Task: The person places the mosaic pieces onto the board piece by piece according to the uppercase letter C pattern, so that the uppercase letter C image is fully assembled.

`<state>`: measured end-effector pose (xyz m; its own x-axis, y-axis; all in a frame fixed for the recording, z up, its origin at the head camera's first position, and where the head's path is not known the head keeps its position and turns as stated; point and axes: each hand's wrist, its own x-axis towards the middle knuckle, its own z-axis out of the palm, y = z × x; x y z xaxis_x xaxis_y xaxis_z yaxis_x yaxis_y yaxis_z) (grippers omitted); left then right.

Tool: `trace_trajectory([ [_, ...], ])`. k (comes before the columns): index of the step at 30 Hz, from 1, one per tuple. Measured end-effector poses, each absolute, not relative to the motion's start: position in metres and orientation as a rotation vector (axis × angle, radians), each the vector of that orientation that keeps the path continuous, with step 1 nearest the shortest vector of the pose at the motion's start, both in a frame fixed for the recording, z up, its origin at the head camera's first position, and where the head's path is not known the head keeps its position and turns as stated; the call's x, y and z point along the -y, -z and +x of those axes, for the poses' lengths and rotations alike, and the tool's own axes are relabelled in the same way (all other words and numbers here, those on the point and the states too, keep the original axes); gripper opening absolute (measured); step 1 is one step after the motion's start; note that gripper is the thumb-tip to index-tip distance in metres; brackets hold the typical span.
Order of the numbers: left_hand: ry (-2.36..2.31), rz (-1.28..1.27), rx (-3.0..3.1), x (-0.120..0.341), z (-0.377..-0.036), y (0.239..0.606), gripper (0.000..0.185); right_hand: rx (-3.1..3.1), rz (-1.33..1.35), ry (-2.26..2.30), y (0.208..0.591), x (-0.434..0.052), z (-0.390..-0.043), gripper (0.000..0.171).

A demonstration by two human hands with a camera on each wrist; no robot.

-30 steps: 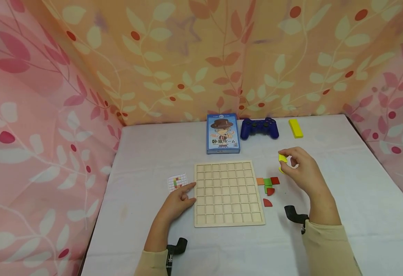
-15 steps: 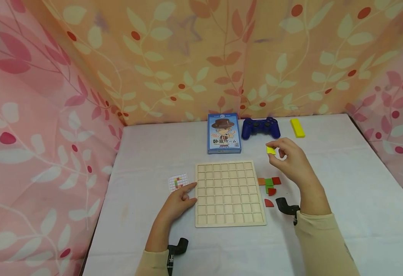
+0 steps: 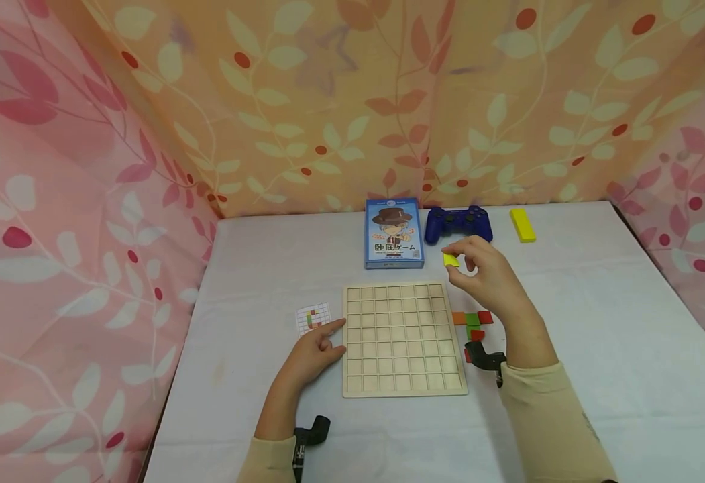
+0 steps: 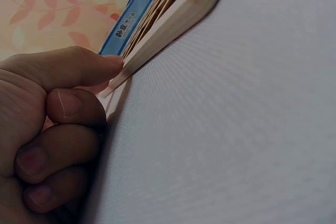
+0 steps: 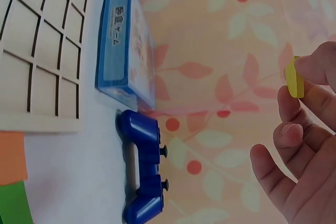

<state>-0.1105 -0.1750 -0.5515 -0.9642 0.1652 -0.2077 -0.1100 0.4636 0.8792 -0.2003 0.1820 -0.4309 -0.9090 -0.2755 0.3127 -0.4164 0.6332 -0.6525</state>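
1. I am looking at a table (image 3: 630, 322) under a pale white-lilac cloth, faintly wrinkled, that reaches to the fabric on all three far sides.
2. Straight ahead hangs an orange curtain (image 3: 352, 100) printed with cream leaves, rust leaves and red berries on thin vines.
3. To the left, a pink curtain (image 3: 68, 235) with white and crimson leaves runs down past the table's edge.
4. To the right, a matching pink curtain (image 3: 684, 174) closes that side.
5. The curtains meet at the table's back corners, forming a small booth.
6. Light is soft and even, with only faint shadows on the cloth.
7. No floor or window shows from my views.
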Motion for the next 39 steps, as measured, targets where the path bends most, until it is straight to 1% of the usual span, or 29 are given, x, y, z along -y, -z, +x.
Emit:
trace_trajectory([
  [9,-1.501,0.038,-2.441,0.176,-0.11,0.548,0.055,2.656,0.706,-1.174,0.435,-0.163,-0.203,0.03],
  [15,-1.497,0.053,-2.438,0.174,-0.11,0.549,0.056,2.679,0.736,-1.204,0.443,-0.153,-0.202,0.029],
  [21,-1.5,0.04,-2.433,0.175,-0.11,0.547,0.056,2.74,0.733,-1.251,0.46,-0.142,-0.204,0.028],
  [30,-1.502,0.034,-2.432,0.175,-0.112,0.547,0.056,2.887,0.625,-1.288,0.49,-0.134,-0.206,0.029],
  [39,-1.505,0.022,-2.428,0.176,-0.111,0.547,0.056,2.971,0.666,-1.188,0.515,-0.131,-0.207,0.027],
])
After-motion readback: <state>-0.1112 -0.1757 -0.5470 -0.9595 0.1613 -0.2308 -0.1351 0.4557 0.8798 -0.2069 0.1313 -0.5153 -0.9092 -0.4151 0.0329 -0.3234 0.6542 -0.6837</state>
